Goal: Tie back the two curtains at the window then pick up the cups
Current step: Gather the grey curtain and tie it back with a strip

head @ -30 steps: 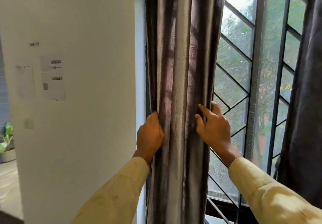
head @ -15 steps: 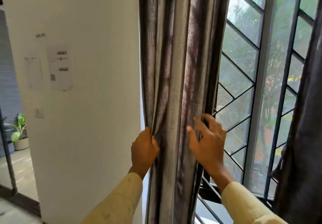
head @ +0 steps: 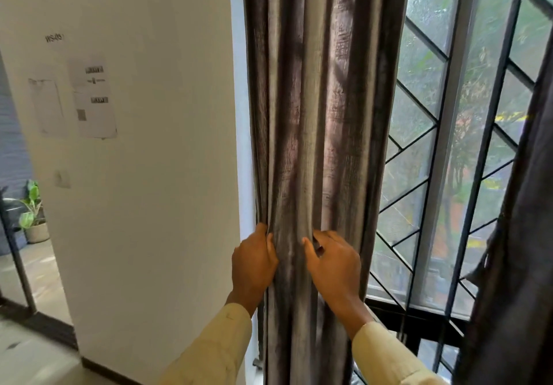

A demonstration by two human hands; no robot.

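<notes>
While you stand close to the window (head: 443,145), the head view shows your two hands working the bunched left curtain (head: 323,115), which hangs in upright folds between the white wall (head: 155,175) and the diamond-patterned window grille (head: 419,157). Your left hand (head: 253,266) is curled around the curtain's wall-side edge, fingers tucked behind the cloth and thumb pressed on the front, so it has a firm closed hold on the fabric. Your right hand (head: 333,265) lies on the front of the folds just beside the left, fingers bent and dug into a pleat; it pinches cloth rather than wrapping the whole bundle (how much fabric sits inside that pinch, you cannot tell). A narrow fold of curtain shows between the two hands. Both pale yellow sleeves (head: 209,351) rise from the bottom edge of the frame.

The right curtain (head: 514,235), darker and in shadow, hangs along the right edge of the window, well apart from your hands, with glass and grille between it and the left curtain.

On the wall to the left, papers (head: 95,109) are stuck up, with a small printed label above them. Beyond the wall's far-left edge a potted plant (head: 33,217) stands on the floor.
</notes>
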